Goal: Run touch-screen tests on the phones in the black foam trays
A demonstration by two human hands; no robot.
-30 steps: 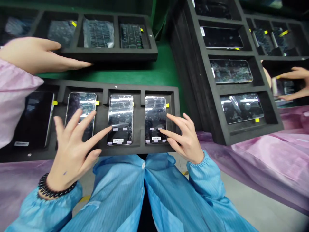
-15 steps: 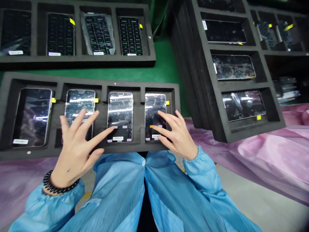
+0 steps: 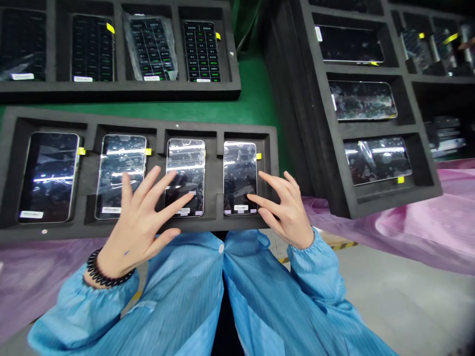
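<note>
Left hand [image 3: 138, 225] shifted toward 3 o'clock | right hand's [image 3: 286, 210] grip, left's too: splayed | tray [image 3: 213, 180], wearer's 12 o'clock: four phones [image 3: 50, 173]

I log the counter [image 3: 256, 101] as green, the near tray [image 3: 213, 225] matte black. Its rightmost phone [image 3: 237, 170]: glossy black, lilac blocks [image 3: 253, 211] low on the screen; tab [image 3: 259, 156] yellow, label [image 3: 241, 208] white. Far-tray phone [image 3: 202, 52]: green characters, pale grid on black. Smock [image 3: 178, 301]: blue, faintly striped. Wristband [image 3: 101, 275]: black. From my remote end, floor tape [image 3: 343, 245] reads yellow-and-black striped.
</note>
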